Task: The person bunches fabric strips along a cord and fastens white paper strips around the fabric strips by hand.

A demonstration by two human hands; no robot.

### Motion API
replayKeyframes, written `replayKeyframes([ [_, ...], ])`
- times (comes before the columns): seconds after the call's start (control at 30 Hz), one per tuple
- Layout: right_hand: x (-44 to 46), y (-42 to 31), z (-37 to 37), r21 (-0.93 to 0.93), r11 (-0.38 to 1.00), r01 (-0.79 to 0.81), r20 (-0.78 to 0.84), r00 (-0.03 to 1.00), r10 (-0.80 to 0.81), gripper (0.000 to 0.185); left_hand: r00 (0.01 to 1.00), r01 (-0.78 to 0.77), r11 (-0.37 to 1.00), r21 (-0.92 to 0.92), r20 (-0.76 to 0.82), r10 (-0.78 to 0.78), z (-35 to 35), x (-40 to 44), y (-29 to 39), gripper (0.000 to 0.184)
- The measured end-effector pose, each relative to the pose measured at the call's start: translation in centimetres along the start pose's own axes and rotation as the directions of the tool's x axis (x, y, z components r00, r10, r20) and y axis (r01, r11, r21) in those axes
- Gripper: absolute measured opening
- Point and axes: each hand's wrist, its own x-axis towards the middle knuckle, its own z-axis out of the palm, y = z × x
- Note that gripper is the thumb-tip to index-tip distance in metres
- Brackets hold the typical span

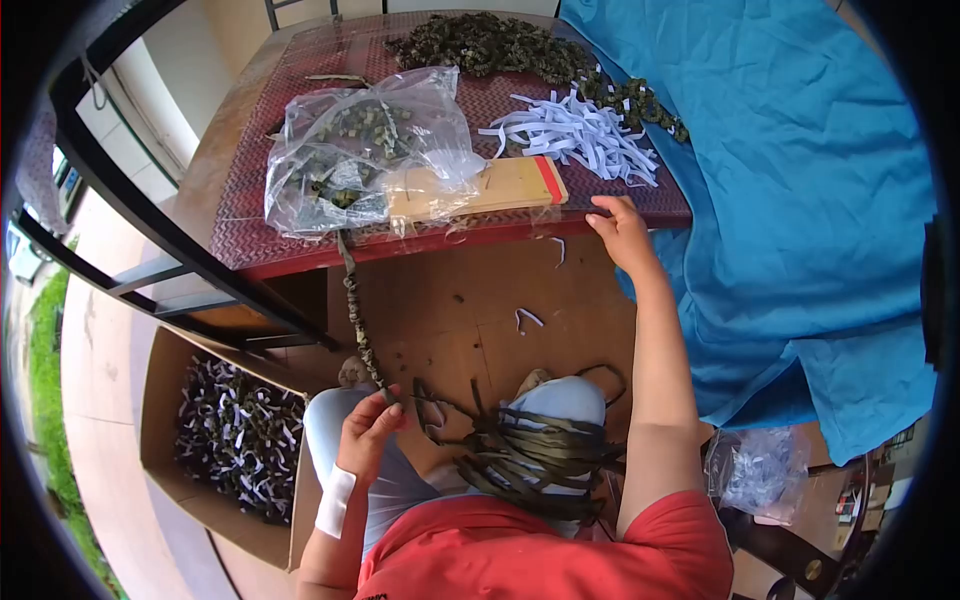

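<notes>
My left hand [372, 430] pinches the lower end of a gathered dark green fabric strip [354, 310]. The strip runs up, bunched along its length, to the table's front edge below a clear plastic bag [440, 130]. My right hand [622, 232] is raised at the front edge, its fingers bent and apart, with nothing visible in them. Just beyond it lies a pile of white strips [590, 135]. Nearby, a wooden board [480, 188] with a red end is partly covered by the bag. Flat dark green strips [540, 450] lie across my lap.
A heap of gathered green pieces [490, 45] lies at the back of the table [250, 235]. Blue cloth [790, 180] drapes over its right side. On the floor at left, a cardboard box [165, 420] holds green-and-white pieces. A black metal frame [150, 220] stands beside the table.
</notes>
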Motion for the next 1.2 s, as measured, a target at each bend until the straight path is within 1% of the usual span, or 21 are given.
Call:
replayKeyframes([
  [0.03, 1.5, 0.8, -0.2, -0.120, 0.992, 0.048, -0.055, 0.997, -0.055, 0.033, 1.000, 0.003, 1.000, -0.021, -0.014, -0.004, 0.4, -0.2, 0.3, 0.033],
  [0.13, 5.6, 1.7, -1.0, -0.234, 0.965, -0.119, -0.064, 0.992, 0.107, 0.036, 1.000, 0.018, 0.997, -0.071, -0.021, -0.020, 1.1, -0.8, 0.9, 0.039],
  [0.23, 8.3, 2.3, -0.8, -0.405, 0.879, -0.250, 0.044, 0.955, 0.292, 0.035, 0.999, 0.034, 0.999, -0.016, -0.027, -0.034, 1.4, -1.0, 1.4, 0.039],
  [0.27, 8.7, 2.2, -0.4, -0.418, 0.871, -0.257, -0.013, 0.961, 0.278, 0.027, 0.999, 0.023, 1.000, 0.001, -0.033, -0.023, 1.5, -0.8, 1.5, 0.039],
  [0.37, 10.4, 4.5, -0.1, -0.316, 0.942, -0.112, 0.095, 0.984, 0.149, 0.015, 0.998, 0.005, 0.999, 0.044, -0.068, -0.002, 1.2, -1.4, 1.5, 0.039],
  [0.4, 9.6, 4.2, 0.1, -0.272, 0.961, 0.057, 0.008, 0.998, -0.057, 0.011, 0.996, -0.004, 0.999, 0.054, -0.090, 0.009, 0.7, -1.9, 1.4, 0.039],
  [0.47, 8.8, 3.6, -0.9, -0.039, 0.994, -0.098, 0.027, 0.995, 0.099, 0.013, 0.994, -0.043, 0.997, 0.064, -0.097, 0.049, -0.5, -2.5, 1.4, 0.040],
  [0.53, 7.5, 0.2, -3.2, 0.184, 0.932, -0.313, 0.101, 0.949, 0.298, 0.014, 0.982, -0.083, 0.988, 0.132, -0.159, 0.103, -1.3, -2.9, 2.3, 0.041],
  [0.63, 4.7, -1.9, -4.6, 0.466, 0.855, -0.227, 0.035, 0.971, 0.238, 0.014, 0.965, -0.185, 0.976, 0.114, -0.168, 0.202, -0.2, -3.6, 4.4, 0.033],
  [0.67, 3.6, -2.3, -4.6, 0.572, 0.805, -0.156, 0.044, 0.986, 0.160, 0.014, 0.967, -0.218, 0.966, 0.142, -0.106, 0.234, 0.7, -3.8, 5.3, 0.030],
  [0.7, 1.9, -4.8, -4.9, 0.570, 0.803, -0.176, 0.078, 0.984, 0.160, 0.013, 0.963, -0.255, 0.952, 0.168, -0.045, 0.266, 1.8, -3.8, 6.0, 0.027],
  [0.77, -1.0, -6.8, -3.7, 0.631, 0.760, -0.156, 0.171, 0.983, 0.060, 0.011, 0.944, -0.322, 0.932, 0.169, 0.132, 0.302, 4.7, -3.6, 7.0, 0.023],
  [0.8, -2.2, -8.3, -3.0, 0.649, 0.741, -0.170, 0.210, 0.977, 0.039, 0.011, 0.889, -0.436, 0.875, 0.211, 0.250, 0.382, 5.6, -2.8, 6.6, 0.024],
  [0.83, -3.3, -9.6, -2.3, 0.668, 0.721, -0.184, 0.248, 0.969, 0.018, 0.011, 0.879, -0.446, 0.857, 0.260, 0.310, 0.363, 6.6, -2.2, 6.6, 0.024],
  [0.87, -4.3, -10.4, -1.5, 0.719, 0.667, -0.194, 0.299, 0.953, -0.045, 0.012, 0.841, -0.512, 0.814, 0.275, 0.354, 0.409, 7.1, -1.0, 5.5, 0.028],
  [0.9, -5.6, -11.1, -0.7, 0.725, 0.653, -0.217, 0.350, 0.934, -0.078, 0.010, 0.821, -0.536, 0.823, 0.187, 0.343, 0.457, 8.7, -0.7, 5.4, 0.035],
  [0.93, -7.0, -12.4, -0.1, 0.731, 0.631, -0.259, 0.406, 0.909, -0.097, 0.010, 0.803, -0.570, 0.788, 0.233, 0.363, 0.473, 9.6, -0.3, 5.4, 0.041],
  [0.97, -8.3, -13.9, 0.6, 0.733, 0.609, -0.302, 0.461, 0.880, -0.118, 0.010, 0.825, -0.507, 0.846, 0.167, 0.379, 0.419, 10.3, -0.1, 5.2, 0.040],
  [1.03, -10.6, -15.8, 2.0, 0.737, 0.627, -0.251, 0.488, 0.840, -0.238, 0.009, 0.850, -0.359, 0.933, 0.026, 0.423, 0.315, 10.9, 0.0, 4.5, 0.038],
  [1.13, -12.8, -16.7, 2.9, 0.719, 0.630, -0.294, 0.543, 0.803, -0.245, 0.010, 0.888, -0.180, 0.983, 0.027, 0.434, 0.151, 9.7, -0.5, 3.3, 0.029],
  [1.2, -14.8, -15.9, 3.6, 0.743, 0.580, -0.334, 0.547, 0.802, -0.240, 0.016, 0.897, -0.121, 0.993, -0.011, 0.428, 0.114, 8.9, -1.7, 1.5, 0.024],
])
